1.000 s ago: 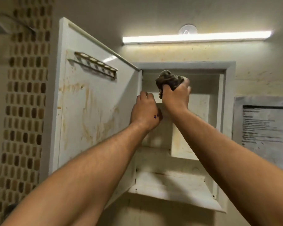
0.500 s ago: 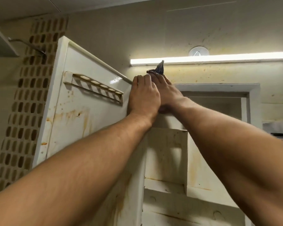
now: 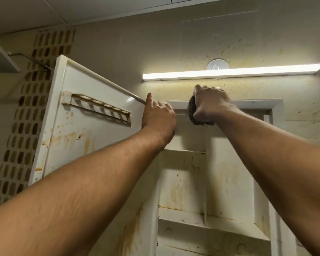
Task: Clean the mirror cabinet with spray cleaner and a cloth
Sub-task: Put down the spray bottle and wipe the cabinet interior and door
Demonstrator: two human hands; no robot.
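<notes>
The white cabinet (image 3: 257,104) stands open on the wall, its inside stained with rusty streaks. Its door (image 3: 85,137) swings out to the left, inner face toward me, with a slotted holder near the top. My left hand (image 3: 158,117) grips the door's top corner near the hinge side. My right hand (image 3: 211,104) holds a dark bunched cloth (image 3: 192,111) pressed against the top frame of the cabinet. No spray bottle is in view.
A lit tube lamp (image 3: 229,72) runs along the wall just above the cabinet, with a round white hook (image 3: 217,64) over it. A brown mosaic tile strip (image 3: 31,100) lies left of the door. A grey box (image 3: 0,60) on a bracket hangs at the far left.
My right hand with the cloth has moved right along the cabinet's top frame, away from the left hand. The view has tilted further up.
</notes>
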